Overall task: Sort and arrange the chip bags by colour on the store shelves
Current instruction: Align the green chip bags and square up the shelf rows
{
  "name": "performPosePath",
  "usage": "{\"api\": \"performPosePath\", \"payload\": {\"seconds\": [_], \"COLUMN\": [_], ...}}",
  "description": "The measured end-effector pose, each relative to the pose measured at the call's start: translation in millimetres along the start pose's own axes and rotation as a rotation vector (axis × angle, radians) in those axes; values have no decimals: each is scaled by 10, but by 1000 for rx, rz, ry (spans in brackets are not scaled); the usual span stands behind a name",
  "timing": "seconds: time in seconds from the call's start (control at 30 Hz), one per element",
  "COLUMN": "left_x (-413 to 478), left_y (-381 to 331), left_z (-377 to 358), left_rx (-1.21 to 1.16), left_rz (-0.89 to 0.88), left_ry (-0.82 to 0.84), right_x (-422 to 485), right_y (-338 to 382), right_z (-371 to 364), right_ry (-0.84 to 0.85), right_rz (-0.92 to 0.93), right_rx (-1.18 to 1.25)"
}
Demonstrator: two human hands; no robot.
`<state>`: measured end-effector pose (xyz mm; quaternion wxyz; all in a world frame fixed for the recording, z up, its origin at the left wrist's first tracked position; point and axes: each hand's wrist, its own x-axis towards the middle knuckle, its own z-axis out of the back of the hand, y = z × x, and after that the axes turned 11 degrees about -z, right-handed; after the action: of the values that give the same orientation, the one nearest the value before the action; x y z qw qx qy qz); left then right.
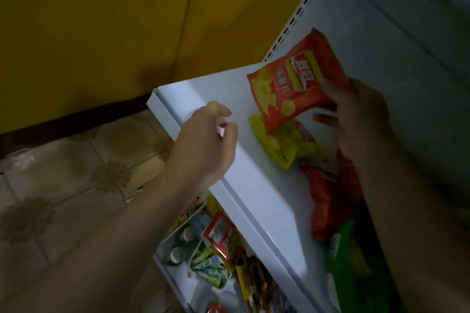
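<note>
Right hand grips red chip bag above shelf; left hand loosely curled, empty, over the front edge. Yellow bag and other red bags lie below.

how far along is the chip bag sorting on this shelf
Done: little; a yellow bag, red bags and a green bag lie mixed on the white shelf. In hand: the right hand grips an orange-red chip bag; the left hand holds nothing. Left: grouping them all by colour.
</note>
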<state>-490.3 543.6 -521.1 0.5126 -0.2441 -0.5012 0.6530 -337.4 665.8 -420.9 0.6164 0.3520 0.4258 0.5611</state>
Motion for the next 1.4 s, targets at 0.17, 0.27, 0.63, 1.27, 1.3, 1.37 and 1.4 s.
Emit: {"api": "performPosePath", "payload": {"seconds": [0.17,0.27,0.63,1.27,1.3,1.37,1.4], "left_x": [155,233,532,36,25,-10,-42], "left_y": [130,226,292,-387,-403,-407,-413], "left_z": [207,328,242,-65,-107,-177,-206], "left_rx": [500,575,478,448,450,437,415], "left_rz": [-261,-295,-475,-508,-518,-528,-520], "left_ry": [174,233,243,480,486,476,469], "right_x": [634,1050,1680,-389,-359,-304,-279], "right_y": [144,63,-152,-645,-689,-757,-795], "right_z": [-238,-313,-250,865,850,796,783], "right_ry": [-155,-296,-451,-255,-272,-296,-296], "right_rz": [98,65,-212,-58,-37,20,30], "right_rx": [-95,-9,27,-1284,-1339,-1414,-1466]}}
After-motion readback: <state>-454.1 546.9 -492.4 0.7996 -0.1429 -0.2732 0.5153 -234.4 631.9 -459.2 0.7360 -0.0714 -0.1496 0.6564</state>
